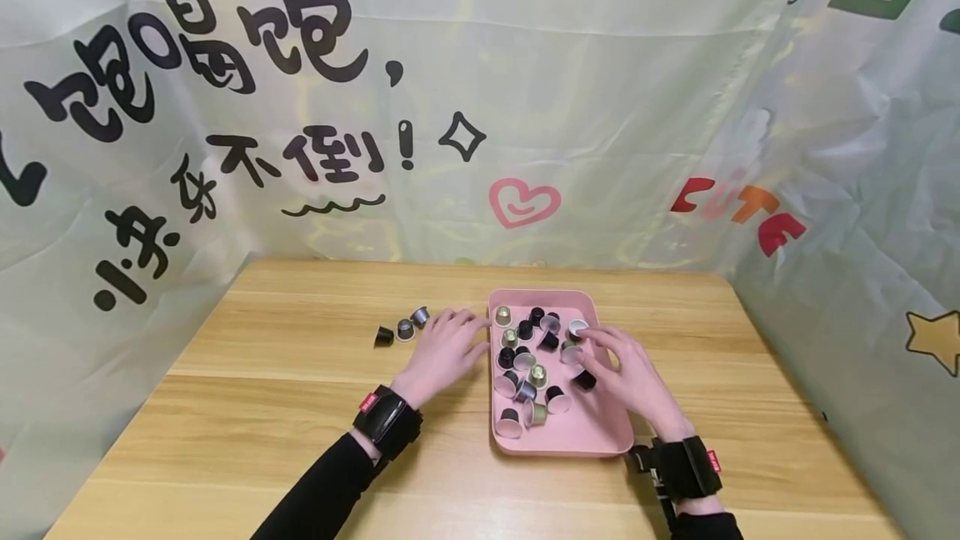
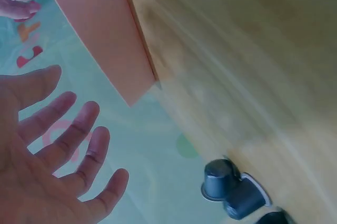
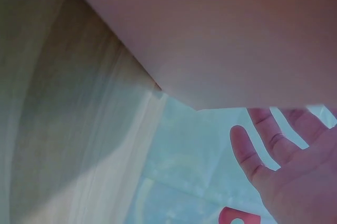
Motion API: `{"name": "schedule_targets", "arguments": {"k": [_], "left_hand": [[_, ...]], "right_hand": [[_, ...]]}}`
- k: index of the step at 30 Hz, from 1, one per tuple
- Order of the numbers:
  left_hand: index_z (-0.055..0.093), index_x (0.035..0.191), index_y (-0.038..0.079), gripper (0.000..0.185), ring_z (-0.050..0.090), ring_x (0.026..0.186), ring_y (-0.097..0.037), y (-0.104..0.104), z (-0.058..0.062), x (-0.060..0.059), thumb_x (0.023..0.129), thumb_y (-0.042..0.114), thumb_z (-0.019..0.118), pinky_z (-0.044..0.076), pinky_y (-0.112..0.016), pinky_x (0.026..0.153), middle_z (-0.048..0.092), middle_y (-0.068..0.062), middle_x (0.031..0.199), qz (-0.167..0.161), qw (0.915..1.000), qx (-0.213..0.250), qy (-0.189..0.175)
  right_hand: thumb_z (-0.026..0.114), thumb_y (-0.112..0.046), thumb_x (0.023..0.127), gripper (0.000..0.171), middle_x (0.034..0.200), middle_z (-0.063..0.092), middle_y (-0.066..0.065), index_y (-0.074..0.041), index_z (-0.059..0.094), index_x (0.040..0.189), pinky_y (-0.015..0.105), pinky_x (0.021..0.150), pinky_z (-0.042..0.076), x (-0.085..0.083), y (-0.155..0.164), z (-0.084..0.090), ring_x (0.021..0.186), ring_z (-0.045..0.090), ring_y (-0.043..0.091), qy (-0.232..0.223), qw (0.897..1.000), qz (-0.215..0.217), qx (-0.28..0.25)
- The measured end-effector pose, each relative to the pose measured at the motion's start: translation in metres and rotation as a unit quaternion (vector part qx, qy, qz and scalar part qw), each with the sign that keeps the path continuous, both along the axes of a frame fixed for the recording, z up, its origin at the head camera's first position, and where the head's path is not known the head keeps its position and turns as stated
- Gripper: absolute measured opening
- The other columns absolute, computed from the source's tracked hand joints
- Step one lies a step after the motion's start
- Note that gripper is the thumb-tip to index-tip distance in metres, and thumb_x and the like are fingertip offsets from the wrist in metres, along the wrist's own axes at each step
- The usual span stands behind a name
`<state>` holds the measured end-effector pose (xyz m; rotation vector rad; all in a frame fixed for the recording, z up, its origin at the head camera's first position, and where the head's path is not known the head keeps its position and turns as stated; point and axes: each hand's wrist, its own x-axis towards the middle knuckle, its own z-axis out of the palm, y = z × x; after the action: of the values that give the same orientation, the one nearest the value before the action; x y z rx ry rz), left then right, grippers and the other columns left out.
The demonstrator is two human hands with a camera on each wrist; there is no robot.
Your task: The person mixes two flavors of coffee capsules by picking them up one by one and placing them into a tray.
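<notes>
A pink tray [image 1: 585, 433] lies on the wooden table [image 1: 262, 407] and holds several coffee capsules [image 1: 525, 373], black, silver and gold. My left hand [image 1: 453, 342] rests flat on the table just left of the tray, with its fingers spread and nothing in it. Three capsules [image 1: 405, 329] stand on the table to its left, and two of these capsules [image 2: 231, 187] show in the left wrist view. My right hand [image 1: 603, 354] hovers over the tray's right half, fingers straight, fingertips close to a silver capsule [image 1: 572, 353]. The right wrist view shows the right hand [image 3: 287, 161] spread, holding nothing.
Printed cloth walls [image 1: 480, 107] close in the table at the back, left and right. Bare wood lies in front of the tray and on the left half of the table. Black wrist straps [image 1: 386, 421] sit on both forearms.
</notes>
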<state>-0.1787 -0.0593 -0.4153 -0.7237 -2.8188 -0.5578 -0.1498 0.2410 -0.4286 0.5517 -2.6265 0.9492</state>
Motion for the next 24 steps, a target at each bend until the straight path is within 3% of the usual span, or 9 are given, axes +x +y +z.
{"name": "schedule_targets", "arguments": {"k": [14,24], "left_hand": [[0.061,0.136,0.017,0.044,0.056,0.127,-0.036,-0.039,-0.008,0.021,0.096,0.035,0.066,0.039,-0.064,0.11,0.063,-0.01,0.138,0.061,0.9966,0.046,-0.03],[0.063,0.134,0.015,0.043,0.056,0.128,-0.041,-0.058,-0.009,0.029,0.094,0.03,0.069,0.042,-0.063,0.108,0.064,-0.014,0.136,0.091,0.9929,0.074,-0.016]], "right_hand": [[0.074,-0.013,0.09,0.04,0.13,0.065,0.023,-0.003,0.065,0.128,0.071,0.103,0.041,0.002,-0.001,0.007,0.123,0.058,0.047,-0.009,1.0,0.002,0.015],[0.072,-0.015,0.091,0.039,0.129,0.065,0.024,-0.001,0.066,0.127,0.065,0.103,0.046,-0.005,-0.004,0.027,0.121,0.06,0.046,0.006,0.999,0.023,0.048]]}}
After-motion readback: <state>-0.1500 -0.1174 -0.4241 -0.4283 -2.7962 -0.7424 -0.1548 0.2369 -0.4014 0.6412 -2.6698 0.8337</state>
